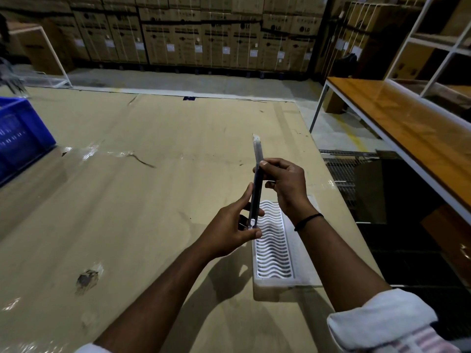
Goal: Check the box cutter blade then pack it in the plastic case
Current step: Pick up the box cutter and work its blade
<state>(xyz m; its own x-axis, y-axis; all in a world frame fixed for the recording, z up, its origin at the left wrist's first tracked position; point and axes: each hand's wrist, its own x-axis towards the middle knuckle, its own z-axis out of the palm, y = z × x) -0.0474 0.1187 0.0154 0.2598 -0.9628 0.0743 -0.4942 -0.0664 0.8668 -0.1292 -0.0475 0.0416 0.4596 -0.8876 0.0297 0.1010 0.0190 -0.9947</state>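
A slim dark box cutter (257,174) stands almost upright in the air, its pale tip pointing away from me. My left hand (230,226) grips its lower end, thumb by the white end cap. My right hand (286,186) pinches the cutter's middle from the right. Below both hands an open clear plastic case (274,253) with a wavy ribbed insert lies on the cardboard-covered table (142,200), near its right edge. I cannot tell how far the blade sticks out.
A blue plastic crate (21,138) sits at the table's left edge. A wooden bench with white legs (407,123) stands to the right across a dark gap. Stacked cardboard cartons (204,34) line the back wall.
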